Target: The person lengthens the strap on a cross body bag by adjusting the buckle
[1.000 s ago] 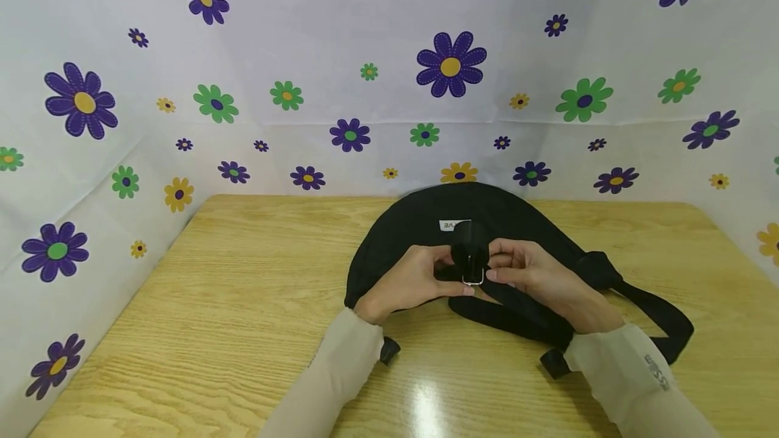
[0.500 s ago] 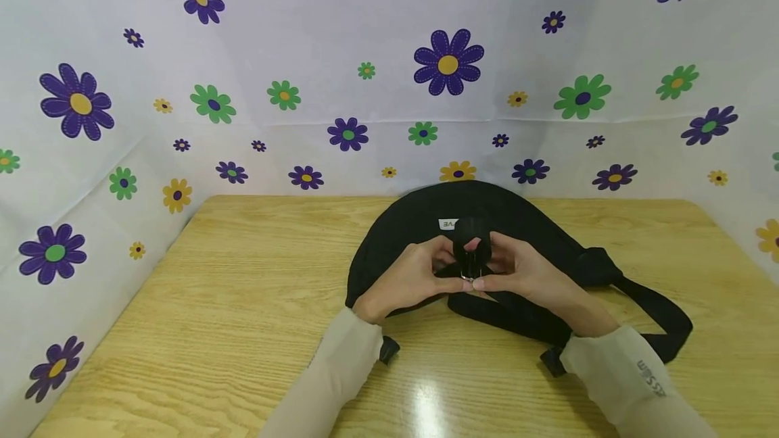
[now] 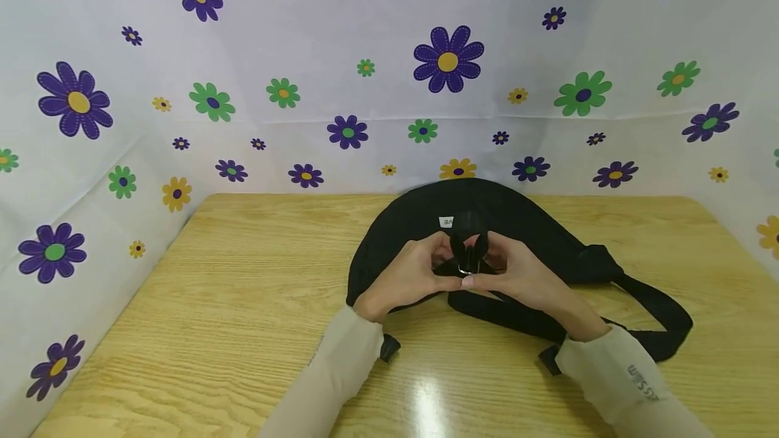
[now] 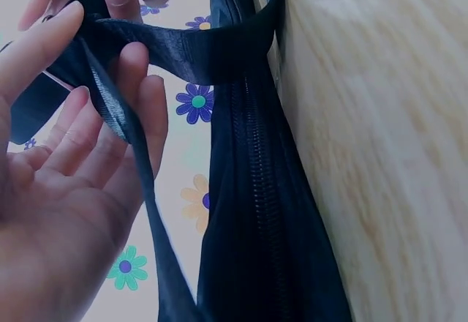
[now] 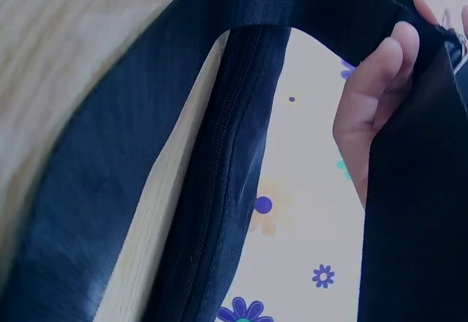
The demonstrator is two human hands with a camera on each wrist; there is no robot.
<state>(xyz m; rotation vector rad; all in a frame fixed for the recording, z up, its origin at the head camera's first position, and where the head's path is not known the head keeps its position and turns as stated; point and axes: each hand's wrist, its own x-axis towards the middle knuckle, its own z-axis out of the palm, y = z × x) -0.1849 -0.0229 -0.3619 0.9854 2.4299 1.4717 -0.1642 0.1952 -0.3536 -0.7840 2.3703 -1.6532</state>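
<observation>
A black crescent-shaped bag [image 3: 402, 225] lies at the back of the table, a small white label [image 3: 446, 222] on its front. Its black strap [image 3: 505, 313] is raised into a loop in front of the bag, with a silver metal buckle [image 3: 467, 270] at the loop's base. From the left side, my left hand [image 3: 408, 276] pinches the strap beside the buckle. My right hand [image 3: 523, 272] pinches it from the other side, and the two thumb tips meet just below the metal. In the left wrist view the webbing [image 4: 146, 168] passes across my palm. The strap hides part of the fingers in the right wrist view.
A loose bend of strap [image 3: 672, 320] lies on the wooden table [image 3: 213, 316] at the right. One strap end [image 3: 389, 348] is near my left sleeve, another [image 3: 550, 360] beside the right. A flower-printed cloth [image 3: 389, 32] hangs behind the table.
My right hand has moved slightly left, its thumb now at the left thumb. The raised strap loop has changed shape, its sides bending inward above the buckle. The bag stays in place.
</observation>
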